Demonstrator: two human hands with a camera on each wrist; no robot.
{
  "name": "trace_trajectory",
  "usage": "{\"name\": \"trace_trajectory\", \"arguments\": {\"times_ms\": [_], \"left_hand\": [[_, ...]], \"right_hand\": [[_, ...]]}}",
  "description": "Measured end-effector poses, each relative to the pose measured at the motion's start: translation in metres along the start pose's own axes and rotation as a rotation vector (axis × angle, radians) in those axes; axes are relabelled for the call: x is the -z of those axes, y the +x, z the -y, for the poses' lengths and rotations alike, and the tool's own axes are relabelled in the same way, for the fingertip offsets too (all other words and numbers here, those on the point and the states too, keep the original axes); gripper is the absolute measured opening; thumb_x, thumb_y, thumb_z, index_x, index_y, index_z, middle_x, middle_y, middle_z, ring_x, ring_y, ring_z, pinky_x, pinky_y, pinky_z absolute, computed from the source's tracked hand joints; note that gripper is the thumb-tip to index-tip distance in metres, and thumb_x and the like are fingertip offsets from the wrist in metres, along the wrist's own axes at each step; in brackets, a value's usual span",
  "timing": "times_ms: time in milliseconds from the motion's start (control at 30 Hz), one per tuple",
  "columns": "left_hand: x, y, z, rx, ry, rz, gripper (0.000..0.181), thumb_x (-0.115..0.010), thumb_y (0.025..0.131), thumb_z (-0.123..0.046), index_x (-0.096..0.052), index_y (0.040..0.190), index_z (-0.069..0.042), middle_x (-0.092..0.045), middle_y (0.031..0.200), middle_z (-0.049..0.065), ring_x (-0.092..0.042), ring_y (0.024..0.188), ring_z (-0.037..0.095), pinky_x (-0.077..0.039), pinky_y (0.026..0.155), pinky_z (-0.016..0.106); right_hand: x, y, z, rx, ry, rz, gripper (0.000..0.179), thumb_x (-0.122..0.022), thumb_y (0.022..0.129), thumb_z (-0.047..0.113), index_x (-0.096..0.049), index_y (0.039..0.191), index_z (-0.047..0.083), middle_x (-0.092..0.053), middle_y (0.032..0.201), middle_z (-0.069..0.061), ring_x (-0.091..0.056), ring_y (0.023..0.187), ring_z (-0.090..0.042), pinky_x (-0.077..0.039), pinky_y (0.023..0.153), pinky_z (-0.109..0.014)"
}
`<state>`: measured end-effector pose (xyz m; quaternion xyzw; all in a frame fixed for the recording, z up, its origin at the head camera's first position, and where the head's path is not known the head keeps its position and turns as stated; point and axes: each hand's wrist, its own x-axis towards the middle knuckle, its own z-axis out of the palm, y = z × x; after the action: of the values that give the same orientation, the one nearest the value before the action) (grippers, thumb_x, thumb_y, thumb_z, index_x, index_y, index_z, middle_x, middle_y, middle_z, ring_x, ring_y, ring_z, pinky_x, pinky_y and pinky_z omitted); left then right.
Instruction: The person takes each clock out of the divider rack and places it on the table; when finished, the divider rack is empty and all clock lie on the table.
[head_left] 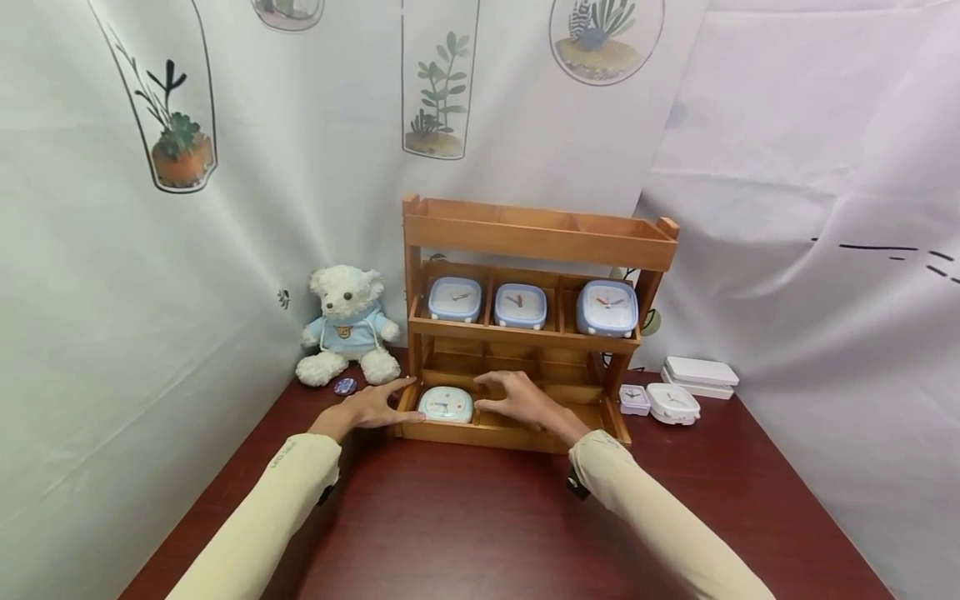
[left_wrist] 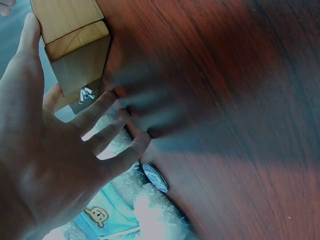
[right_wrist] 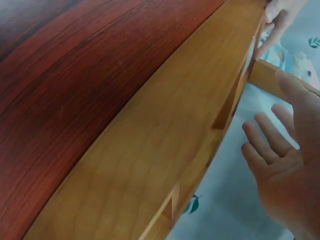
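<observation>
White clock point(head_left: 446, 405) sits low in the rack point(head_left: 540, 243), its partitions likely steadying it, while your left hand point(head_left: 371, 406) and right hand point(head_left: 521, 400) flank it, apart, gripping nothing.

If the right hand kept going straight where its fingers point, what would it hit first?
Probably the pale clock in the bottom tier of the wooden rack. In the head view, the right hand points towards it, but depth is unclear; it might pass above.

1. Bearing small dark lettering, too tiny for reading, on the cream fabric left sleeve point(head_left: 258, 517).
2. Showing unreadable dial markings on the rounded pale-green-and-white clock point(head_left: 446, 405) and rounded-square blue-and-white clocks point(head_left: 455, 298).
3. Displaying a brown cartoon animal-face emblem point(left_wrist: 97, 216) on the light-blue cloth top point(head_left: 357, 332).
</observation>
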<state>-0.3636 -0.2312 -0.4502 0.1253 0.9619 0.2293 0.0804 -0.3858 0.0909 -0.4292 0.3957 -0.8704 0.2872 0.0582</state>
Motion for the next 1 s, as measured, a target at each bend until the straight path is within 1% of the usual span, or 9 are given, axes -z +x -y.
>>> {"name": "trace_trajectory", "arguments": {"times_ms": [133,200,300,367,433,633,733,900,1000], "left_hand": [[-0.001,0.001,0.000,0.005,0.000,0.002,0.100,-0.070,0.085,-0.073,-0.034,0.164,-0.025,-0.041,0.158,0.029,-0.047,0.136,0.054,-0.043,0.103,0.067],[-0.002,0.001,-0.001,0.007,0.000,0.004,0.100,-0.071,0.084,-0.073,-0.035,0.164,-0.025,-0.042,0.157,0.029,-0.047,0.136,0.054,-0.043,0.103,0.067],[-0.003,0.001,-0.002,0.008,-0.004,0.009,0.099,-0.070,0.085,-0.073,-0.035,0.164,-0.025,-0.043,0.157,0.028,-0.048,0.136,0.052,-0.042,0.104,0.067],[-0.003,0.001,-0.003,0.006,-0.008,0.011,0.098,-0.071,0.086,-0.072,-0.036,0.163,-0.024,-0.043,0.157,0.028,-0.048,0.136,0.052,-0.042,0.105,0.067],[-0.003,0.001,-0.004,0.004,-0.007,0.011,0.097,-0.071,0.086,-0.071,-0.036,0.163,-0.024,-0.044,0.157,0.028,-0.048,0.136,0.052,-0.042,0.105,0.066],[-0.001,0.001,-0.004,0.011,-0.004,0.007,0.099,-0.071,0.085,-0.072,-0.035,0.164,-0.024,-0.044,0.156,0.028,-0.048,0.136,0.052,-0.043,0.104,0.066],[-0.001,0.000,-0.003,0.011,-0.006,0.009,0.099,-0.071,0.085,-0.072,-0.035,0.164,-0.025,-0.044,0.156,0.028,-0.048,0.136,0.052,-0.043,0.105,0.066],[0.000,0.000,-0.002,0.011,-0.003,0.001,0.098,-0.072,0.085,-0.071,-0.035,0.163,-0.024,-0.045,0.156,0.027,-0.049,0.136,0.051,-0.043,0.105,0.065],[0.000,0.001,-0.001,0.009,-0.001,0.000,0.099,-0.072,0.085,-0.071,-0.036,0.163,-0.024,-0.045,0.156,0.028,-0.050,0.135,0.051,-0.043,0.104,0.065]], "right_hand": [[-0.010,0.007,0.000,-0.004,0.032,0.037,0.042,-0.078,0.095,0.016,-0.068,0.131,-0.004,-0.070,0.127,-0.021,-0.066,0.119,-0.037,-0.052,0.099,-0.052],[-0.016,0.010,0.001,-0.008,0.032,0.057,0.043,-0.078,0.096,0.016,-0.067,0.132,-0.003,-0.069,0.129,-0.020,-0.064,0.121,-0.037,-0.052,0.101,-0.052],[-0.024,0.015,0.001,0.005,0.002,0.083,0.045,-0.078,0.096,0.019,-0.067,0.134,-0.002,-0.068,0.133,-0.017,-0.062,0.126,-0.035,-0.050,0.104,-0.049],[-0.028,0.018,0.002,0.018,-0.041,0.099,0.047,-0.079,0.095,0.022,-0.066,0.135,0.000,-0.067,0.135,-0.014,-0.061,0.129,-0.031,-0.049,0.106,-0.045],[-0.031,0.022,0.003,0.036,-0.063,0.116,0.050,-0.080,0.095,0.024,-0.066,0.136,-0.001,-0.067,0.137,-0.014,-0.060,0.131,-0.031,-0.048,0.108,-0.044],[-0.038,0.031,0.005,0.056,-0.109,0.153,0.054,-0.082,0.093,0.028,-0.066,0.136,-0.001,-0.065,0.138,-0.019,-0.060,0.130,-0.034,-0.048,0.107,-0.046],[-0.040,0.034,0.002,0.041,-0.142,0.166,0.055,-0.082,0.092,0.031,-0.066,0.136,0.002,-0.066,0.138,-0.016,-0.060,0.130,-0.032,-0.049,0.107,-0.044],[-0.040,0.038,0.001,0.017,-0.129,0.172,0.056,-0.082,0.092,0.032,-0.065,0.138,0.004,-0.067,0.137,-0.012,-0.062,0.127,-0.028,-0.050,0.104,-0.042],[-0.040,0.038,0.001,0.005,-0.130,0.182,0.060,-0.083,0.091,0.033,-0.063,0.140,0.006,-0.066,0.137,-0.011,-0.062,0.125,-0.027,-0.051,0.103,-0.042]]}}
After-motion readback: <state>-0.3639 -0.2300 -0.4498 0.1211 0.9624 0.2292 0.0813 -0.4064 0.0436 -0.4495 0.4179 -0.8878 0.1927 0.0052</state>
